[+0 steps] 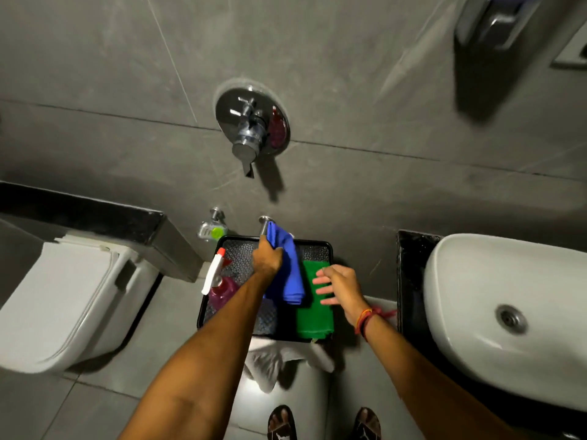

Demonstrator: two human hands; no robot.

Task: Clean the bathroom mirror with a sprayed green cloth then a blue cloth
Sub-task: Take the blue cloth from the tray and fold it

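Note:
A black tray (pixel 319 243) rests on a white bin below me. My left hand (pixel 266 258) grips a folded blue cloth (pixel 290 274), which hangs over the tray's middle. A green cloth (pixel 314 315) lies flat on the tray's right side. Just above its upper part hovers my right hand (pixel 338 285), fingers spread and holding nothing. A spray bottle (pixel 219 277) with a white trigger head and pink liquid lies along the tray's left side. No mirror is in view.
A white toilet (pixel 60 303) stands at the left and a white basin (pixel 508 315) on a black counter at the right. A chrome wall valve (pixel 252 125) and small taps are on the grey tiled wall ahead. My sandalled feet show at the bottom.

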